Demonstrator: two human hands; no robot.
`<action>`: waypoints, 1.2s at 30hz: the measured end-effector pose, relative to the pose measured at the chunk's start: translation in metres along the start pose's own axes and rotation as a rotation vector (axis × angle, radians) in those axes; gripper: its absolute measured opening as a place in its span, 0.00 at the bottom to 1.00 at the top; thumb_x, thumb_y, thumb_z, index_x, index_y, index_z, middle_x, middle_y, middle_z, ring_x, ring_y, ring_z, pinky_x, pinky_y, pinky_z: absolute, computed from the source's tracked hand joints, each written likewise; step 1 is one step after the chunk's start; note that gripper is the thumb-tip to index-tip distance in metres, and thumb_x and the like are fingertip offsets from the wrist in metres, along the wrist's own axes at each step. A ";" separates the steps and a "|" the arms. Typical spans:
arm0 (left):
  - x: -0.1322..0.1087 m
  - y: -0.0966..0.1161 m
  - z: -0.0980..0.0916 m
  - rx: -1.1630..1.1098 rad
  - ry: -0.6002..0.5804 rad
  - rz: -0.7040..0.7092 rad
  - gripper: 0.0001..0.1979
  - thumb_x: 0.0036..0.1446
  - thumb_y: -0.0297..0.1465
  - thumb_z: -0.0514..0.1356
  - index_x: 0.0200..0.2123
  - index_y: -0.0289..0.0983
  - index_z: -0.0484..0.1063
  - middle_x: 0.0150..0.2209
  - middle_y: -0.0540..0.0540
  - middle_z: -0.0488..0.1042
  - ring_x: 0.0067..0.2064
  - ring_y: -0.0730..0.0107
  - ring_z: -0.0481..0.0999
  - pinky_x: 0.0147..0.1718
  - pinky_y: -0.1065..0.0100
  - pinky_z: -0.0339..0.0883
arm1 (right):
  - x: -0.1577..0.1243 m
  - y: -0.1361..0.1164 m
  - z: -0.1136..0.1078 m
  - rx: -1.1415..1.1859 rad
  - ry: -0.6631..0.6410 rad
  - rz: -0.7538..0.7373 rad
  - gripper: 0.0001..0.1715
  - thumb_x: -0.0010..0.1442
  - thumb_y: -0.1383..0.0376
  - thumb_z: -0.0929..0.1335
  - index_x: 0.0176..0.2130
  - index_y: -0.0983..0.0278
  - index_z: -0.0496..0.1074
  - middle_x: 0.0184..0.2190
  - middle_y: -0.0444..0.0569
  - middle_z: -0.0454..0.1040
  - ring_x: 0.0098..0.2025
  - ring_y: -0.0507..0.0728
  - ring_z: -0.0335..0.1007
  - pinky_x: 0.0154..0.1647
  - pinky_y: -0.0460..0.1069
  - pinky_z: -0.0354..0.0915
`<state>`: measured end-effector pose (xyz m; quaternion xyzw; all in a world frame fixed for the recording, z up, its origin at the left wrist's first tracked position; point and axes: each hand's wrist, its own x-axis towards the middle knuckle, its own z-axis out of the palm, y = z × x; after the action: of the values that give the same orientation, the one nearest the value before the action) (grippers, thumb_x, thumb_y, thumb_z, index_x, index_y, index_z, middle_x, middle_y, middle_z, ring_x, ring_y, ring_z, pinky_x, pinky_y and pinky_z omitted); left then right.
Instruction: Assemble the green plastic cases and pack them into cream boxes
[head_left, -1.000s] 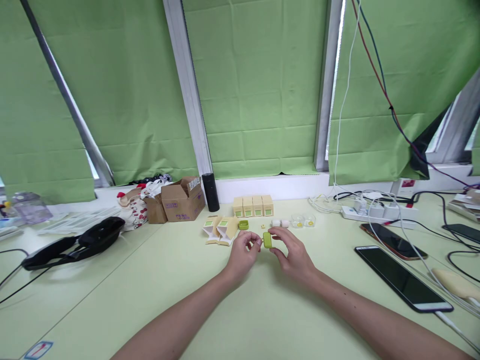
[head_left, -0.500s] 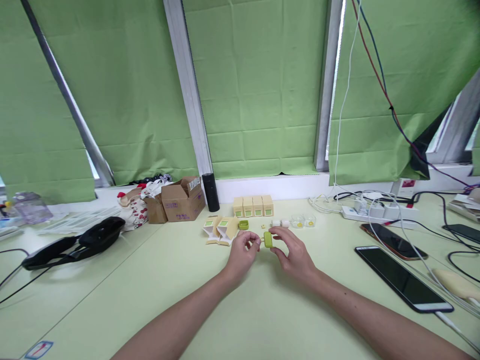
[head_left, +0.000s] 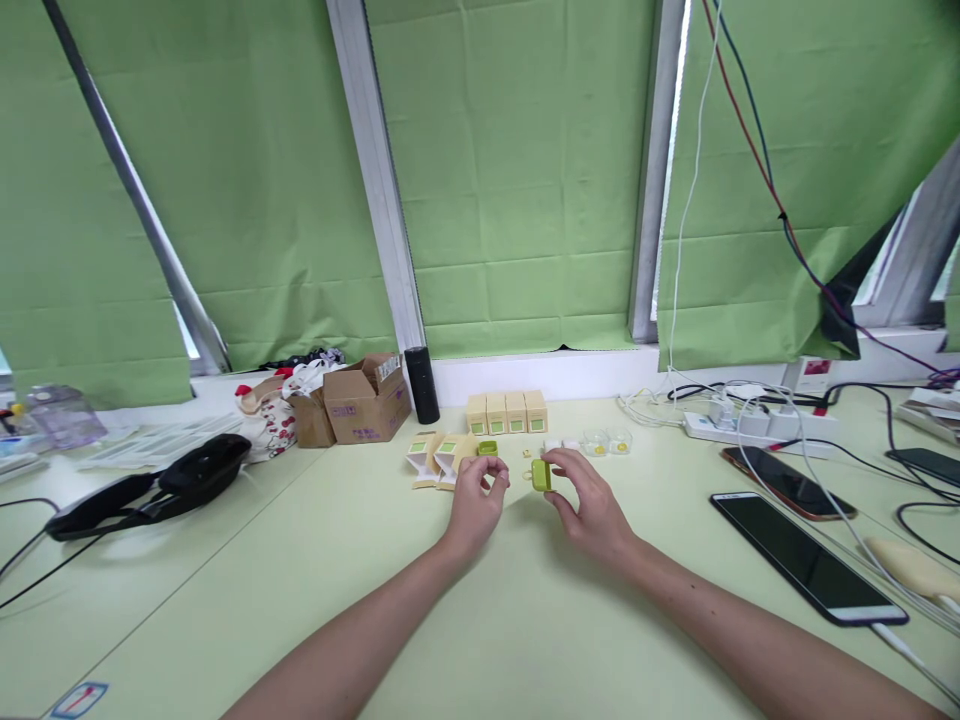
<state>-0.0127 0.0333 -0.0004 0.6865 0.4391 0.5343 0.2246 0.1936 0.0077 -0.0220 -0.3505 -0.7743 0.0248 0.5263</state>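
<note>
Thumb and fingers of my right hand (head_left: 591,500) grip a small olive-green case (head_left: 540,475) by its edges, above the table. A pale ring (head_left: 528,476) sticks out from its left side. Apart from the case, to its left, my left hand (head_left: 474,505) is closed in a pinch; what it holds, if anything, is too small to make out. Behind that hand lie a second green case part (head_left: 487,448) and opened cream cartons (head_left: 453,455), partly covered by the fingers. A tiny yellowish piece (head_left: 526,454) rests beyond the held case.
Several cream boxes (head_left: 506,412) stand in a row at the back. White pieces (head_left: 561,443) and clear containers (head_left: 607,442) lie beyond my right hand. A cardboard box (head_left: 367,405) and black cylinder (head_left: 421,385) stand back left. Phones (head_left: 806,555) and a power strip (head_left: 757,432) lie right.
My left hand has come away from the ring on the green case and moved left. The case has turned slightly in my right hand, and its ring now shows.
</note>
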 end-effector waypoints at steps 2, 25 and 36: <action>-0.002 0.003 -0.002 0.036 0.015 0.060 0.04 0.61 0.32 0.62 0.39 0.39 0.76 0.43 0.42 0.73 0.50 0.56 0.73 0.49 0.56 0.69 | 0.000 -0.001 -0.001 -0.005 -0.019 0.008 0.31 0.65 0.73 0.64 0.64 0.55 0.62 0.59 0.56 0.70 0.61 0.65 0.71 0.55 0.64 0.77; -0.015 0.019 -0.003 0.113 -0.151 0.358 0.22 0.59 0.23 0.65 0.55 0.44 0.73 0.54 0.43 0.76 0.61 0.52 0.61 0.61 0.47 0.63 | 0.007 -0.005 -0.010 -0.247 -0.033 -0.330 0.20 0.70 0.73 0.63 0.59 0.61 0.66 0.57 0.63 0.72 0.58 0.67 0.73 0.51 0.63 0.78; -0.016 0.017 -0.003 0.124 -0.120 0.422 0.21 0.60 0.23 0.64 0.55 0.43 0.73 0.53 0.42 0.77 0.59 0.51 0.64 0.60 0.45 0.64 | 0.011 -0.011 -0.008 -0.282 -0.019 -0.383 0.20 0.69 0.76 0.61 0.56 0.63 0.68 0.53 0.63 0.71 0.52 0.66 0.73 0.43 0.59 0.76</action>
<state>-0.0098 0.0105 0.0057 0.8061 0.3036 0.4997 0.0911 0.1925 0.0026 -0.0051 -0.2673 -0.8272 -0.1806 0.4600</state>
